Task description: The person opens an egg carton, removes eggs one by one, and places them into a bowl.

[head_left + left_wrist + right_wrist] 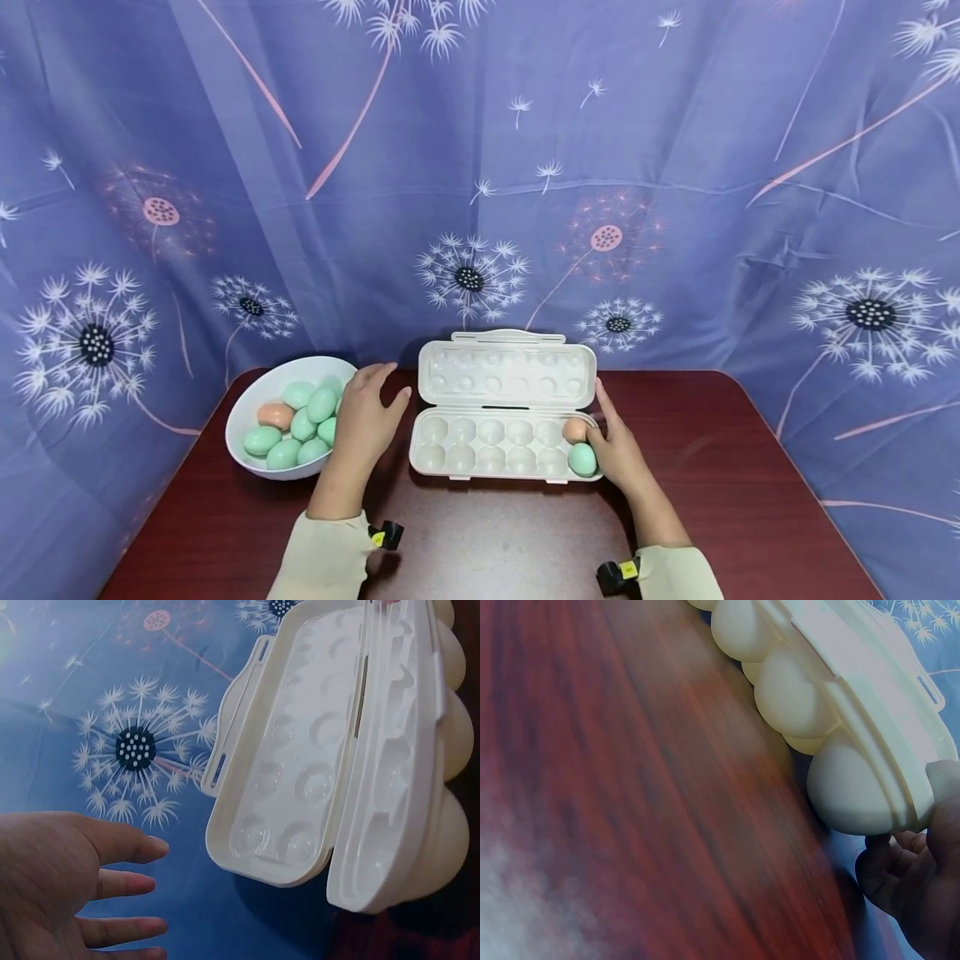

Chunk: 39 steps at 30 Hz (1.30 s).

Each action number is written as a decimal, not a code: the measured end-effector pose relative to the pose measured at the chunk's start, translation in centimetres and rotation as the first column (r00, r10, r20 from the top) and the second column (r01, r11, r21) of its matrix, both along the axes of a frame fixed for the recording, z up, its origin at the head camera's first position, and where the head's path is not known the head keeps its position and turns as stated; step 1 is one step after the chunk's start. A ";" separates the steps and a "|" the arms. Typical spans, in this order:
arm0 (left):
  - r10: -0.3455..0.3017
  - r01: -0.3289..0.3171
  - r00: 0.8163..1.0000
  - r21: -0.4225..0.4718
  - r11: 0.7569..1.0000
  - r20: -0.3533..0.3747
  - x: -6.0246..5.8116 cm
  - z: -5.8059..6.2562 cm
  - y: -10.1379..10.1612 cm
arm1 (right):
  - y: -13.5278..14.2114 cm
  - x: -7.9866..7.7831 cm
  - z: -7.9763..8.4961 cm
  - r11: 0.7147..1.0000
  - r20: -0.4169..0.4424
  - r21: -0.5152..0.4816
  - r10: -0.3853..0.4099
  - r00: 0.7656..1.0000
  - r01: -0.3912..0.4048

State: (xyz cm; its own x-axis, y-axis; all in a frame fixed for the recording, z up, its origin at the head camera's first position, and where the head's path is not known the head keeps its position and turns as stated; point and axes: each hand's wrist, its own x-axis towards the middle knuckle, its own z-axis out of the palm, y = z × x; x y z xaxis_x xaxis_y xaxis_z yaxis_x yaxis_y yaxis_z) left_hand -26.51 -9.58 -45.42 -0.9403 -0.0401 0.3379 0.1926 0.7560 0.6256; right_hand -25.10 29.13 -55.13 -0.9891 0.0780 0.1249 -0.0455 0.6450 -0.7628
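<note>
An open white plastic egg carton (491, 477) lies on the table with its lid (508, 375) tipped back. In its right-end cups sit an orange egg (575, 430) and a green egg (582, 459). My right hand (621, 450) grips the carton's right end, thumb over the rim beside the eggs; the right wrist view has its fingers (885, 874) bent below the edge. Between the bowl and the carton is my left hand (367, 417), holding nothing. Its fingers (127, 928) extend apart from the carton in the left wrist view.
On the left stands a white bowl (238, 417) holding several green eggs (282, 454) and an orange egg (275, 415). My left hand hides part of its right side. A dark red wooden table (495, 533) meets a blue dandelion-print curtain (675, 233) at the back.
</note>
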 end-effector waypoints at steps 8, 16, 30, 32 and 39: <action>-0.037 0.037 0.999 -0.025 0.999 -0.005 0.1 -0.1 1.7 | 0.2 0.0 0.1 1.000 0.023 0.002 -0.001 1.000 0.001; -0.069 0.066 0.997 -0.046 0.997 -0.047 0.3 -0.4 3.3 | 0.1 0.0 0.2 1.000 0.009 0.005 -0.007 1.000 0.007; -0.152 0.147 0.986 -0.067 0.987 -0.073 1.0 -1.2 6.1 | 0.0 0.1 -0.1 1.000 -0.027 -0.030 0.003 1.000 -0.004; -0.171 0.166 0.983 -0.067 0.984 -0.068 1.1 -1.3 6.7 | 0.0 0.1 0.0 1.000 -0.024 -0.029 0.002 1.000 -0.003; -0.237 0.233 0.970 -0.070 0.970 -0.046 1.8 -1.3 8.6 | -0.1 0.1 0.0 0.999 -0.024 -0.042 0.010 1.000 -0.011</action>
